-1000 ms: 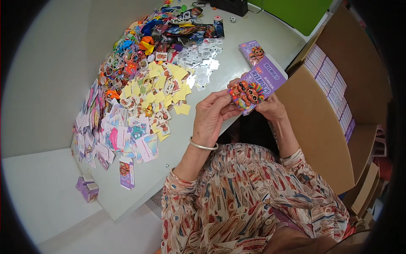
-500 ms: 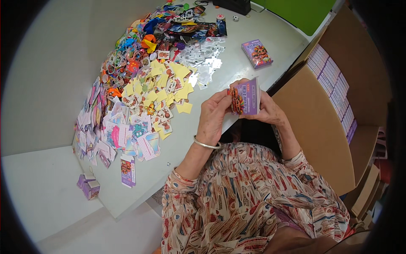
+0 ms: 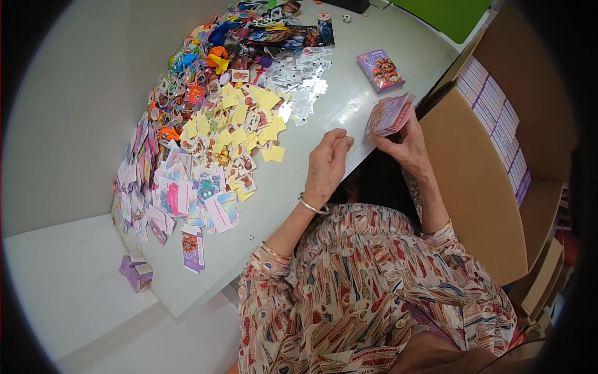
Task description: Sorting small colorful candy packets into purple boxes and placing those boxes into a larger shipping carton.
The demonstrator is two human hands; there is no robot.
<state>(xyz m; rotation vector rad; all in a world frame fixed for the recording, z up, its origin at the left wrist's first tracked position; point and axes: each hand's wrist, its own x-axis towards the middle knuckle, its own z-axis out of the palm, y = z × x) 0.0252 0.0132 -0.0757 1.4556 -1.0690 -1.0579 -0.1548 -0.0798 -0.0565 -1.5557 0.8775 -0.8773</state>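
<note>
My right hand (image 3: pixel 408 148) is closed round a small purple carton (image 3: pixel 387 116) with a colourful cartoon picture, held tilted above the table's near edge. A panel at its upper right appears to stand away from the front. Apart from the carton, my left hand (image 3: pixel 329 162) is over the table edge with its fingers curled together; whether anything is pinched in them is hidden. A silver bangle (image 3: pixel 313 204) circles my left wrist. Another purple carton (image 3: pixel 380 71) lies on the table just beyond my right hand.
A large heap of small toys (image 3: pixel 194 93), yellow-backed cards (image 3: pixel 240 118), clear packets (image 3: pixel 299 84) and pastel paper pieces (image 3: pixel 208 193) covers the table's left side. A flattened carton (image 3: pixel 192 249) lies near the front corner. At right stands an open cardboard box (image 3: pixel 473 181) with rows of packed cartons (image 3: pixel 492 112).
My left hand has let go of the purple carton and drawn away to its left. My right hand has raised and turned the carton slightly away from me.
</note>
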